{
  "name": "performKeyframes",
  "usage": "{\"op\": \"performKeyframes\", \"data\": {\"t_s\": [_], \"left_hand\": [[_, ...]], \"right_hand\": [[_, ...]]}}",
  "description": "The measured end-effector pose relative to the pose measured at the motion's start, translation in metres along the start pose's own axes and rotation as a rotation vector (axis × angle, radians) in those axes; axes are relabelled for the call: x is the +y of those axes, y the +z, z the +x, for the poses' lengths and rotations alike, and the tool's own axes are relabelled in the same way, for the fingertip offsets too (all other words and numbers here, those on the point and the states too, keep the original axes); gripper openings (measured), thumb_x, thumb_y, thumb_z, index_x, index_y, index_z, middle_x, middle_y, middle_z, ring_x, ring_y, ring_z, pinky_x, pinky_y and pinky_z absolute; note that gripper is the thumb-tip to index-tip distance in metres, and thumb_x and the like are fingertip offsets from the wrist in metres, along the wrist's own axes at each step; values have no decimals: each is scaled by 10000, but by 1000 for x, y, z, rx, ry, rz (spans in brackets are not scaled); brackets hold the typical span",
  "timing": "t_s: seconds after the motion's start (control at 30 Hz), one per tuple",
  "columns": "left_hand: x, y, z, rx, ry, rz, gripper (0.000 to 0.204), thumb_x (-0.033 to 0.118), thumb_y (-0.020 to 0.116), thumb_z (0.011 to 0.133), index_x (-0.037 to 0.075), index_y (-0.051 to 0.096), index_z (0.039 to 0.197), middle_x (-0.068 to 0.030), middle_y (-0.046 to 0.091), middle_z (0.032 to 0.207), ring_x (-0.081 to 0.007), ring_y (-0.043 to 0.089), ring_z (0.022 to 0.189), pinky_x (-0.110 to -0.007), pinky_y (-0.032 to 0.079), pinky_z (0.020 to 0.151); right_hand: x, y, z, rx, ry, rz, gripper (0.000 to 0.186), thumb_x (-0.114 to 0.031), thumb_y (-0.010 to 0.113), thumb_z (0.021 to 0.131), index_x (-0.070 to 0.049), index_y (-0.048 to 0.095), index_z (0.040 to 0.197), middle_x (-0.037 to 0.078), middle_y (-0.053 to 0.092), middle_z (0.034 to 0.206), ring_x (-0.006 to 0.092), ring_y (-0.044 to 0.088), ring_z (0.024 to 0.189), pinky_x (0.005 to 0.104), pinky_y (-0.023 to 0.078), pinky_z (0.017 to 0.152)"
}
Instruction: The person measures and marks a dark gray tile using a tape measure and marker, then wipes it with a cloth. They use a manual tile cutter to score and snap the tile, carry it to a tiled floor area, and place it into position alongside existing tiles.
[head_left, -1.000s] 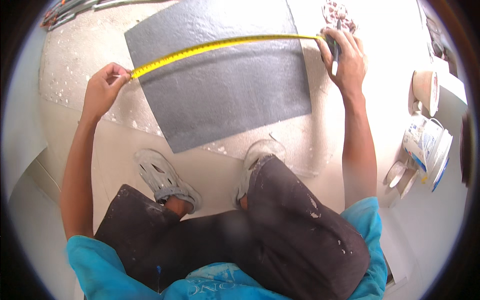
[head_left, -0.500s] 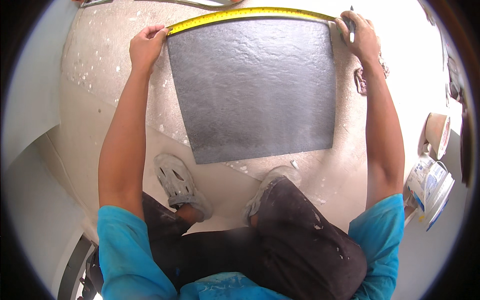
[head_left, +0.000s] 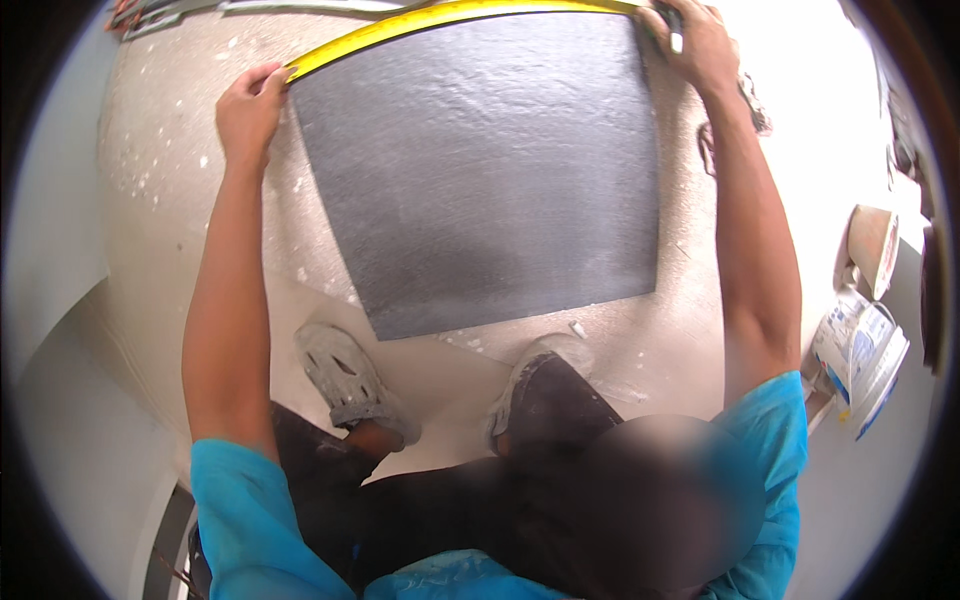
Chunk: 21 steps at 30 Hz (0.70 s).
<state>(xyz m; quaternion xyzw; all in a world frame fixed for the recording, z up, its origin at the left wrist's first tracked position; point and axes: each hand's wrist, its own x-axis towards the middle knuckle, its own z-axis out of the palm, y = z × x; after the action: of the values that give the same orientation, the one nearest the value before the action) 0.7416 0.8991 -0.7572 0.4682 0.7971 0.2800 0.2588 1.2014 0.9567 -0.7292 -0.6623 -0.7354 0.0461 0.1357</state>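
A dark grey, textured tile [head_left: 490,170] lies flat on the floor in front of me. Along its far edge stretches the yellow blade of a tape measure [head_left: 425,20]. My left hand [head_left: 246,115] pinches the blade's left end at the tile's far left corner. Beyond the far right corner, my right hand [head_left: 703,50] is closed around the tape measure's other end, its case mostly hidden by the fingers. A slim pen-like thing [head_left: 677,40], dark with a pale tip, also shows in that hand.
My clog-shod feet [head_left: 345,375] rest just nearer than the tile. At the right stand a white bucket [head_left: 855,345] and a pinkish tub [head_left: 873,245]. A crumpled dark cloth [head_left: 752,105] lies beside my right wrist. Long metal bars [head_left: 240,8] run along the far left.
The whole view has shifted and tilted a little, so the tile's far edge and the tape sit higher in it. Both hands keep their hold on the tape at the tile's far corners.
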Motion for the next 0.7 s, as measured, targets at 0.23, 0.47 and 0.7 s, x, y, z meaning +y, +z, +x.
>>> {"op": "performKeyframes", "data": {"t_s": [0.23, 0.47, 0.7], "left_hand": [[-8, 9, -3, 77, 58, 53, 330, 244, 661, 907, 25, 691, 1153, -77, 711, 1017, -148, 660, 919, -269, 497, 836], [-14, 21, -8, 187, 179, 170, 283, 270, 599, 946, 154, 705, 1182, -85, 699, 1136, -227, 641, 1071, -333, 466, 945], [-14, 24, -13, 201, 285, 235, 260, 199, 537, 982, 130, 707, 1167, -79, 667, 1162, -202, 633, 1068, -330, 474, 944]], "right_hand": [[1, -1, 1, -23, 38, 54, 318, -330, 675, 863, -62, 673, 1034, 158, 687, 1020, 353, 637, 977, 438, 502, 852], [4, 5, 0, 6, 116, 47, 347, -351, 693, 833, -80, 682, 1049, 140, 688, 1047, 350, 628, 993, 436, 499, 874], [-2, 6, -6, 210, -33, 64, 322, -269, 667, 844, -72, 675, 1098, 150, 677, 1011, 315, 615, 987, 414, 495, 878]]}}
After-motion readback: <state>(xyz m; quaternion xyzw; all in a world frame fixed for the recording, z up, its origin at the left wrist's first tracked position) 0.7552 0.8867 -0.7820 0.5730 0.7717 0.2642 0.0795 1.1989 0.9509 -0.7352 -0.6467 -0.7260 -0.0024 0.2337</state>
